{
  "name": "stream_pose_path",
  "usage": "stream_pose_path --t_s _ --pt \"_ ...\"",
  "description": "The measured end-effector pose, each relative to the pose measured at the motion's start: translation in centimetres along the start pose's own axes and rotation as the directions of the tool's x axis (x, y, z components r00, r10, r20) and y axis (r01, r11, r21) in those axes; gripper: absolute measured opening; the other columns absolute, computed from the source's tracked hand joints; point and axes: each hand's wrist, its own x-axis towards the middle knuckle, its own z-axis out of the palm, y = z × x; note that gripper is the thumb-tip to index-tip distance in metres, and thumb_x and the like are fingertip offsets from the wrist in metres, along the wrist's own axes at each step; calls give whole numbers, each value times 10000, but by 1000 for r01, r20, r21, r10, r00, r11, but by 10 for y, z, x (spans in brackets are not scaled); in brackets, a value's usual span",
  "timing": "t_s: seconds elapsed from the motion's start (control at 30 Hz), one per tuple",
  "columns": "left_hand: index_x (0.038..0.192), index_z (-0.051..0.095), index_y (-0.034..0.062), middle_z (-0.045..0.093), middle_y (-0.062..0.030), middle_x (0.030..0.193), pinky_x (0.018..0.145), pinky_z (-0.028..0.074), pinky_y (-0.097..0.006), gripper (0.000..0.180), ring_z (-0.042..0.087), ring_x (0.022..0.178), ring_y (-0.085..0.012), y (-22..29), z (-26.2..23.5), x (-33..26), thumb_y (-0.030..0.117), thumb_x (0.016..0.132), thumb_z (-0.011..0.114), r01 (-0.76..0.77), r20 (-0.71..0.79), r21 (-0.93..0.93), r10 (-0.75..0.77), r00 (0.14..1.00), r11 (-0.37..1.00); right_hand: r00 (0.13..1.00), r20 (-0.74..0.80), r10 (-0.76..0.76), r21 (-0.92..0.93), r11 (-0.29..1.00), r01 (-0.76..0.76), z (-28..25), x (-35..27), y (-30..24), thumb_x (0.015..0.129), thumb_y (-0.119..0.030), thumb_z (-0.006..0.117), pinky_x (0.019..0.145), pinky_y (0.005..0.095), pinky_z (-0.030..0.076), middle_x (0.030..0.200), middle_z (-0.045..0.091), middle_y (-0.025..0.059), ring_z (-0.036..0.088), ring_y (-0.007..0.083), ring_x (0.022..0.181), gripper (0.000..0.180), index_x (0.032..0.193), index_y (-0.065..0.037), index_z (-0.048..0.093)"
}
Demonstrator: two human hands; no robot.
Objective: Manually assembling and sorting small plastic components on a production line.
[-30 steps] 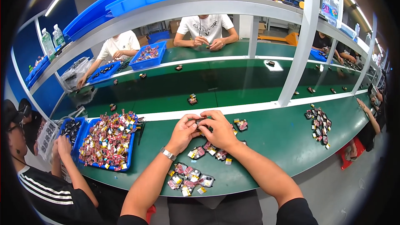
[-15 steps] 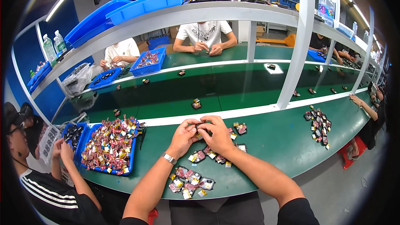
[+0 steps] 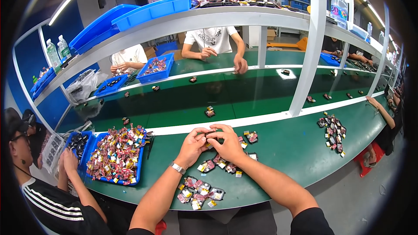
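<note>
My left hand (image 3: 193, 148) and my right hand (image 3: 226, 143) meet above the green table, fingertips pressed together. Between them is a small dark electronic part (image 3: 210, 135), mostly hidden by the fingers. Just under and right of my hands lie several small black-cased parts (image 3: 206, 166) with reddish boards and silver-and-yellow pieces. Another group of the same parts (image 3: 199, 191) sits closer to me at the table's front edge. My left wrist wears a metal-banded watch (image 3: 178, 168).
A blue tray (image 3: 140, 172) heaped with reddish boards stands left, beside a co-worker's hands (image 3: 69, 161). More parts (image 3: 334, 134) are piled at right. Beyond a white rail runs a green belt (image 3: 174, 106) with scattered parts. A white post (image 3: 310, 48) rises at right, supporting a shelf (image 3: 244, 16).
The person across the belt has lowered one hand toward the belt. Parts on the belt have shifted slightly right. My hands stay almost in place, still pinching the small part.
</note>
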Motion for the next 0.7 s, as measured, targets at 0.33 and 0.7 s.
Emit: stream_pose_path --t_s 0.33,0.7 --pt "1199 477 45 551 -140 1320 916 519 -342 218 583 1130 -198 -1 -5 1 37 980 478 -62 34 -17 62 997 998 999 39 -26 1 1000 26 -2 0 -2 798 -122 700 1011 398 423 1240 611 74 523 290 1189 177 969 -113 743" --pt "1273 480 25 559 -119 1307 918 522 -334 295 582 1127 -182 0 -1 -1 19 977 475 -48 42 19 48 998 999 999 33 2 30 1000 -3 2 -3 2 801 -99 683 1046 410 390 1288 576 94 483 309 1239 172 965 -107 737"
